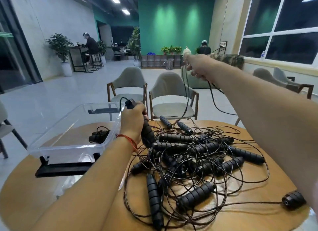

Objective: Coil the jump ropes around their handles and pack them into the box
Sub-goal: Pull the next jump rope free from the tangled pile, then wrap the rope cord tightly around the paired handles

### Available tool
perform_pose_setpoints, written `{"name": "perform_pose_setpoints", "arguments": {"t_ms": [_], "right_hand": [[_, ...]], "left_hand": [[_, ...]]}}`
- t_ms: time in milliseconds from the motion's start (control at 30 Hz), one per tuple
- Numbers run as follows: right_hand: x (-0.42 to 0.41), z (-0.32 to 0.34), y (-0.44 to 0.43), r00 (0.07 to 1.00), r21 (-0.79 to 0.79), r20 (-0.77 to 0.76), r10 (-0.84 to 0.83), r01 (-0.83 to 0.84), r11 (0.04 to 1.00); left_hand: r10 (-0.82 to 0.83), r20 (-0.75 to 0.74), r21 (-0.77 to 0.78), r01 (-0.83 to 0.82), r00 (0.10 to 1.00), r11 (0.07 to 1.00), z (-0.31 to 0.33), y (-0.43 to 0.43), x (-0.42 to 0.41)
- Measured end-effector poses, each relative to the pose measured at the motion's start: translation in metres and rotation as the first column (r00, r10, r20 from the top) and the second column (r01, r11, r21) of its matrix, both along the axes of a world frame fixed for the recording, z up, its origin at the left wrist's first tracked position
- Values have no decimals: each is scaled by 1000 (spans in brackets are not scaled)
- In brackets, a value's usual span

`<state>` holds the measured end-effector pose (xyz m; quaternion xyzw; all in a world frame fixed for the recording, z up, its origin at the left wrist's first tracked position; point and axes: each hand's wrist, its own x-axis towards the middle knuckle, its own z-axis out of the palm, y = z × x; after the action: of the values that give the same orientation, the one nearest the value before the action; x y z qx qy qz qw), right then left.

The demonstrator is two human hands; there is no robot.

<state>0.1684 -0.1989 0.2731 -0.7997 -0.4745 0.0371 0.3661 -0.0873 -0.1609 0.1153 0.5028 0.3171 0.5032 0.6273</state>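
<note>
Right now the fingers (191,68) of my right hand (197,67) are curled around a thin black cord (186,93), held high and far out so it hangs down toward the tangled pile of jump ropes (197,155) on the round wooden counter (258,218). My left hand (133,120) grips a pair of ribbed black handles (147,132) just beside the clear plastic box (74,120), where one coiled rope (99,136) lies.

Left hand (133,118) gripped 1 black handle (147,134) upright above the round table (258,218). Right hand (197,67), raised well clear, apparently pinched a thin cord (186,96); blur obscured the fingers. Tangled ropes (197,155) lay piled beside a clear box (68,146) containing 1 coiled rope (99,136).
</note>
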Motion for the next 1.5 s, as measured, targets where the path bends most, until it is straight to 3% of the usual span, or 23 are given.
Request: {"name": "perform_pose_setpoints", "arguments": {"t_ms": [100,167,267,367,400,467,500,567,667,733,800,867,967,1100,1300,1500], "right_hand": [[19,-11,26,962,29,274,-18,11,1000],[33,-24,47,955,69,297,29,-52,996],[63,-40,78,914,264,406,-2,-115,958],[97,-59,104,657,302,753,-25,-311,901],[112,-67,117,580,239,814,-19,-306,922],[134,-87,136,510,63,860,-9,-90,994],[141,-99,146,561,-86,827,33,68,994],[144,-123,150,686,-239,726,48,187,953],[134,-153,146,805,-272,584,107,70,960],[115,-165,136,926,-213,350,144,-70,974],[94,-173,125,973,-106,90,211,-201,974],[67,-175,107,943,-5,-132,306,-309,951],[30,-178,81,795,161,-436,422,-392,906],[0,-190,70,668,272,-601,438,-345,898],[-14,-213,56,611,205,-711,349,-294,933],[-19,-228,57,628,244,-618,474,-419,874]], "left_hand": [[20,-23,87,-18,1000,996,-3,-3,3],[39,-63,132,-30,997,991,-8,-2,4],[14,-57,173,-4,998,985,-14,3,7],[26,-48,208,-15,999,978,-19,13,14],[25,-55,217,-12,998,976,-22,18,18],[15,-81,203,2,997,979,-30,27,26],[10,-99,185,9,995,983,-35,32,32],[6,-141,135,14,990,991,-43,40,42],[-57,-131,35,62,990,997,-48,50,54],[-138,-140,-14,138,980,990,-47,55,62],[-226,-119,-68,219,967,973,-46,58,70],[-333,-34,-165,324,942,932,-39,60,76],[-439,137,-223,460,888,860,-27,69,83],[-532,326,-136,596,781,791,-25,88,90],[-654,463,-1,738,599,675,-58,114,106],[-606,476,81,654,638,752,-70,132,119]]}}
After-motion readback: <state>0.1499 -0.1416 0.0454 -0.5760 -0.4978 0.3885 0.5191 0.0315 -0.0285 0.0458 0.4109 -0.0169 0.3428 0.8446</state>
